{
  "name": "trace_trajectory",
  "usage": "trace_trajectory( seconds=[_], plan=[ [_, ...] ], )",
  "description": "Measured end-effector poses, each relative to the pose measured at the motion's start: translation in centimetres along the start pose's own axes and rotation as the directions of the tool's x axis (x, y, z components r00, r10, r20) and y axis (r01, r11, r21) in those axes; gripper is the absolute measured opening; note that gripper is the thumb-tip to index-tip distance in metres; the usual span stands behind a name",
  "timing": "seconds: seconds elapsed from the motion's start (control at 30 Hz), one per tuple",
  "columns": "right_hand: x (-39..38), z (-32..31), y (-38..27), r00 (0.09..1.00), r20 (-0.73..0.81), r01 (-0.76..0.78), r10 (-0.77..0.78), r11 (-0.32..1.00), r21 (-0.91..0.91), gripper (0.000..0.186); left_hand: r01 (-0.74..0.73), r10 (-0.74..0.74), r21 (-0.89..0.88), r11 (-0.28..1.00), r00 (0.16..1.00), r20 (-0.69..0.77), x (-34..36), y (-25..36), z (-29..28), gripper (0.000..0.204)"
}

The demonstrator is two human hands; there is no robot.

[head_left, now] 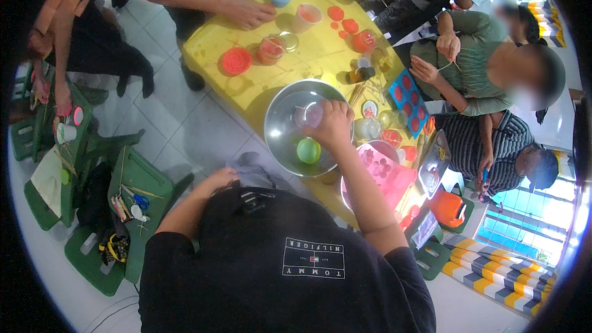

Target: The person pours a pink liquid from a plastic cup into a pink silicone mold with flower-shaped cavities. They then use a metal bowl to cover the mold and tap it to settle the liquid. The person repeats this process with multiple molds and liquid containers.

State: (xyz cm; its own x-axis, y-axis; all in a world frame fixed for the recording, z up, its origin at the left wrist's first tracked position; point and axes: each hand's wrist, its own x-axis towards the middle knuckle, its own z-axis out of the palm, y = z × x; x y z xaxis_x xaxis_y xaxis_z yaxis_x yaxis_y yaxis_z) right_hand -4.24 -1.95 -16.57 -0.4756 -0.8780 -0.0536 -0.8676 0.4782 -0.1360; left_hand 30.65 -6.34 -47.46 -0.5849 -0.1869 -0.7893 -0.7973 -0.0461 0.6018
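A large shiny metal bowl (277,142) stands at the near edge of the yellow-covered table (213,46). Inside it, my right hand (333,124) is closed round a small see-through cup (308,115) with a pale pink tint and a thin stick at its rim. Just nearer to me in the same bowl sits a green cup (308,150), not touched by my fingers. My left hand (223,177) is low beside the front of my black shirt, away from the table. Its fingers are partly hidden, so what it holds, if anything, does not show.
Right of the bowl are glass jars, a pink flower-shaped mold (388,176) and a blue mold tray (409,102) with red rounds. Beyond it stand a jar of red stuff (271,49) and a red mold (236,61). Several people surround the table; green chairs (139,179) are left.
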Motion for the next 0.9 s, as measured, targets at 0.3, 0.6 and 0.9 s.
trace_trajectory(
  seconds=[0.3,0.6,0.9],
  plan=[
    [-0.7,-2.6,-0.1,0.995,-0.093,-0.015,0.023,0.996,0.089,0.070,0.083,-0.064,-0.188,0.979,0.992,0.107,-1.0,2.7,-0.9,0.044],
    [1.4,-1.2,1.3,0.996,0.021,-0.090,0.088,0.949,0.303,0.038,-0.193,0.230,0.309,0.931,0.969,-0.088,-6.0,13.9,-5.3,0.030],
    [-5.3,-7.2,0.5,0.940,-0.244,-0.122,0.239,0.902,0.414,0.067,-0.628,0.621,-0.025,0.778,0.775,-0.118,5.9,42.0,-26.4,0.037]
  ],
)
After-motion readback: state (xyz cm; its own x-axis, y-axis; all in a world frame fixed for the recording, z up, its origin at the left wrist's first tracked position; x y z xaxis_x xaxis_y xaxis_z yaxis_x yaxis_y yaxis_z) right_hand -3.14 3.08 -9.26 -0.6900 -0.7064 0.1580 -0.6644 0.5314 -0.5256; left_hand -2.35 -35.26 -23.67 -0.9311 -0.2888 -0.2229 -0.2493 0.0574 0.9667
